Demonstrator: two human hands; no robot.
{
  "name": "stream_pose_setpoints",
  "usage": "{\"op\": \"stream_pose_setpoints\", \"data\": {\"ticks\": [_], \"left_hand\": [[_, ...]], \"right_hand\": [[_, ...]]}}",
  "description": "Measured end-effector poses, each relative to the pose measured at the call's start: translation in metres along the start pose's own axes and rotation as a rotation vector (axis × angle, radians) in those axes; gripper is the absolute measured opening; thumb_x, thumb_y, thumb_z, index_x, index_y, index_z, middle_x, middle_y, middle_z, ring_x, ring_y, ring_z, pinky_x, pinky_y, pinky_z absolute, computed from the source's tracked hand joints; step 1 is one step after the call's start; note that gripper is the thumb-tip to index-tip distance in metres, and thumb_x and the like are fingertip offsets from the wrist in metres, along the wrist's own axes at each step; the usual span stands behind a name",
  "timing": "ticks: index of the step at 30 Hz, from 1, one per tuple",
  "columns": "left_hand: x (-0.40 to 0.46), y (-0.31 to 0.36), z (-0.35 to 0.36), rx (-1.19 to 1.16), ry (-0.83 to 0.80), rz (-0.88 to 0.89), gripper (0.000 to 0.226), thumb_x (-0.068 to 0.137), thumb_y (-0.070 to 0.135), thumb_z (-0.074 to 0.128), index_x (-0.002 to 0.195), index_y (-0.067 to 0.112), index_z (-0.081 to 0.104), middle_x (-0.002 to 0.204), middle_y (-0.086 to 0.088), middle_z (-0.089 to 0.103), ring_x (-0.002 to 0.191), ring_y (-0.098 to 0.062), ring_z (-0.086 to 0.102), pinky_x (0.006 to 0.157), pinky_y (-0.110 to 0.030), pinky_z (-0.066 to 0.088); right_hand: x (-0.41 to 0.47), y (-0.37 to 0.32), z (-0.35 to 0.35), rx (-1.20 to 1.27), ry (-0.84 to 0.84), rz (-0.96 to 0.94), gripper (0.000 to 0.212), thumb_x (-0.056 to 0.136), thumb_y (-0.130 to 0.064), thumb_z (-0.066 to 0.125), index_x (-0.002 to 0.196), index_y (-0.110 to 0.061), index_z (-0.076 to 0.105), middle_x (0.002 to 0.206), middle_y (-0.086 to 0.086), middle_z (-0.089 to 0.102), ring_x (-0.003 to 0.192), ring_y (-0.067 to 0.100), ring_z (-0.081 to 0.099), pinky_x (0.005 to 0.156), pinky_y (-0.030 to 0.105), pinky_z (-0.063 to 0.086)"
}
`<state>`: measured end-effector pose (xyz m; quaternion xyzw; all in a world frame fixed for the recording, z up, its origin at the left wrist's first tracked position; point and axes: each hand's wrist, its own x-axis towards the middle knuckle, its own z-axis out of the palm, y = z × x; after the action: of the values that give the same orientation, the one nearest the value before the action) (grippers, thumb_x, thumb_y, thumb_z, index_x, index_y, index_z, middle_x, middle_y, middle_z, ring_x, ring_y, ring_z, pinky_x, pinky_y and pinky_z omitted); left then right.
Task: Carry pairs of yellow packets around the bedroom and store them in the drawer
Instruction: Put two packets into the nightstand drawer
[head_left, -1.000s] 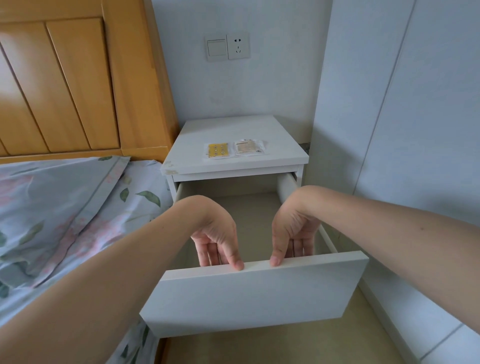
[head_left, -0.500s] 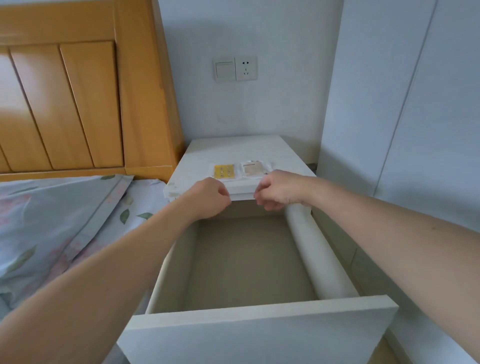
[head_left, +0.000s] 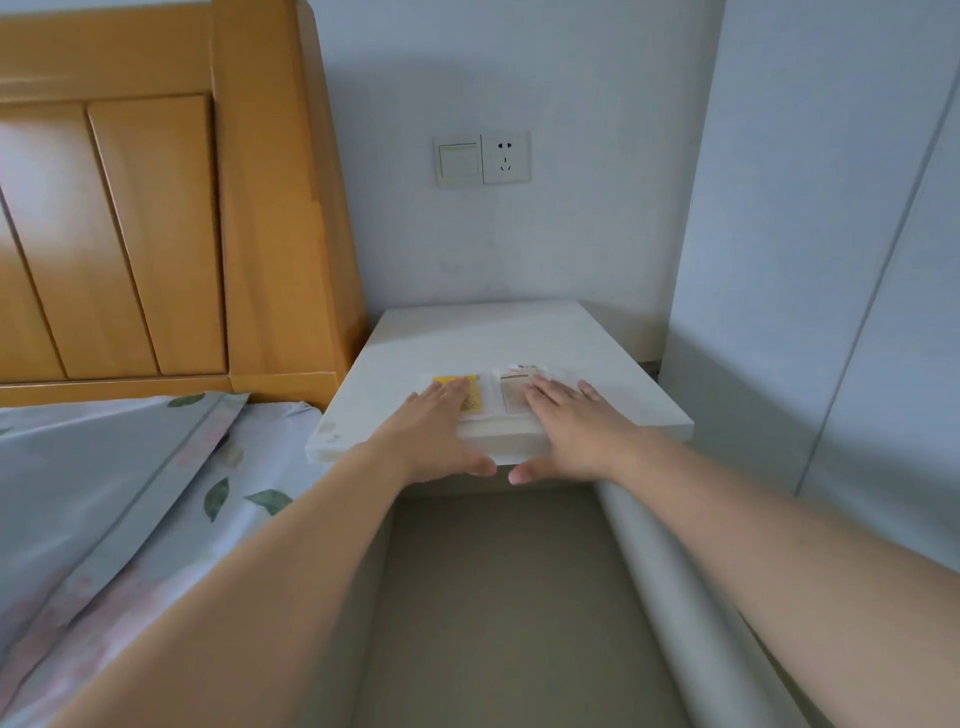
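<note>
Head view shows your left hand (head_left: 441, 431) and right hand (head_left: 571, 431) flat, ungripping, on the two packets (head_left: 511, 397) at the nightstand (head_left: 613, 379) edge; sliding could drop them beside the drawer (head_left: 498, 597).

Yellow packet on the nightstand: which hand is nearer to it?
Left. The left hand lies flat on the yellow packet; the right hand covers the paler packet beside it.

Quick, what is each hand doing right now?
Left hand: open, fingers flat on the yellow packet.
Right hand: open, fingers flat on the pale packet.
</note>
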<state>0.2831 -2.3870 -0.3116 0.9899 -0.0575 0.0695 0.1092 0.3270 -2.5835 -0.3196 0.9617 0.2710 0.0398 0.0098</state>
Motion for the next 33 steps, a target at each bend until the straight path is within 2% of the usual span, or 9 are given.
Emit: {"op": "stream_pose_setpoints", "data": {"ticks": [7,11,15,16,18,21,24,29,33], "left_hand": [[-0.017,0.0,0.014,0.02,0.268,-0.009,0.06,0.081,0.049,0.068,0.134,0.032,0.045,0.136,0.011,0.051,0.12,-0.014,0.051,0.093,-0.03,0.044],[-0.037,0.003,0.009,0.152,0.381,0.051,0.026,0.088,0.024,0.06,0.114,0.023,0.058,0.112,0.004,0.061,0.097,-0.022,0.059,0.07,-0.029,0.04],[-0.073,0.003,0.006,0.234,0.514,0.214,0.01,0.077,0.01,0.063,0.084,0.016,0.063,0.079,0.002,0.064,0.064,-0.027,0.061,0.051,-0.025,0.03],[-0.083,0.005,0.003,0.202,0.564,0.271,0.008,0.079,0.011,0.065,0.076,0.016,0.06,0.069,0.004,0.06,0.055,-0.024,0.056,0.047,-0.022,0.027],[-0.101,0.012,-0.004,0.121,0.604,0.27,0.032,0.088,0.02,0.064,0.064,0.018,0.043,0.054,0.011,0.042,0.043,-0.016,0.041,0.043,-0.02,0.02],[-0.113,0.027,-0.01,-0.042,0.367,0.054,0.036,0.094,0.029,0.057,0.064,0.018,0.04,0.057,0.006,0.045,0.052,-0.015,0.045,0.046,-0.024,0.028],[-0.114,0.036,-0.006,-0.187,-0.006,-0.166,0.022,0.094,0.025,0.053,0.074,0.018,0.049,0.07,0.0,0.059,0.063,-0.015,0.059,0.052,-0.024,0.04],[-0.116,0.048,0.017,-0.228,-0.398,-0.154,0.01,0.089,0.014,0.052,0.082,0.008,0.057,0.076,-0.01,0.065,0.065,-0.024,0.071,0.059,-0.029,0.053],[-0.123,0.065,0.038,0.082,-0.375,0.03,0.021,0.089,0.021,0.052,0.07,0.013,0.049,0.075,-0.007,0.063,0.067,-0.024,0.063,0.059,-0.03,0.048]], "right_hand": [[-0.014,0.006,0.015,0.002,0.294,-0.035,0.076,0.081,-0.046,0.068,0.143,-0.016,0.035,0.15,0.004,0.034,0.135,0.025,0.038,0.113,0.035,0.028],[-0.036,0.002,0.008,-0.056,0.408,-0.038,0.042,0.079,-0.023,0.074,0.114,-0.009,0.055,0.113,0.008,0.056,0.098,0.031,0.058,0.08,0.038,0.045],[-0.069,0.0,-0.015,-0.045,0.417,-0.101,0.024,0.085,-0.007,0.054,0.107,-0.013,0.058,0.1,0.003,0.059,0.084,0.03,0.06,0.063,0.032,0.037],[-0.078,-0.001,-0.022,-0.024,0.407,-0.103,0.02,0.09,-0.011,0.05,0.107,-0.016,0.058,0.099,0.0,0.059,0.084,0.028,0.06,0.062,0.032,0.039],[-0.092,-0.004,-0.035,0.047,0.374,-0.112,0.012,0.094,-0.019,0.046,0.094,-0.015,0.057,0.09,-0.001,0.059,0.083,0.026,0.058,0.063,0.034,0.043],[-0.112,-0.009,-0.052,0.302,0.055,-0.021,0.023,0.093,-0.022,0.053,0.072,-0.014,0.048,0.073,-0.001,0.054,0.07,0.02,0.054,0.054,0.027,0.036],[-0.119,-0.01,-0.041,0.345,-0.277,0.086,0.021,0.092,-0.027,0.058,0.076,-0.013,0.057,0.073,-0.004,0.058,0.064,0.013,0.053,0.056,0.024,0.038],[-0.125,-0.025,-0.008,0.053,-0.706,0.086,0.012,0.09,-0.024,0.059,0.097,-0.014,0.063,0.085,0.002,0.061,0.076,0.02,0.055,0.06,0.026,0.042],[-0.128,-0.037,0.017,-0.155,-0.807,0.015,0.032,0.091,-0.027,0.063,0.118,-0.011,0.062,0.099,0.004,0.059,0.084,0.023,0.055,0.065,0.027,0.043]]}}
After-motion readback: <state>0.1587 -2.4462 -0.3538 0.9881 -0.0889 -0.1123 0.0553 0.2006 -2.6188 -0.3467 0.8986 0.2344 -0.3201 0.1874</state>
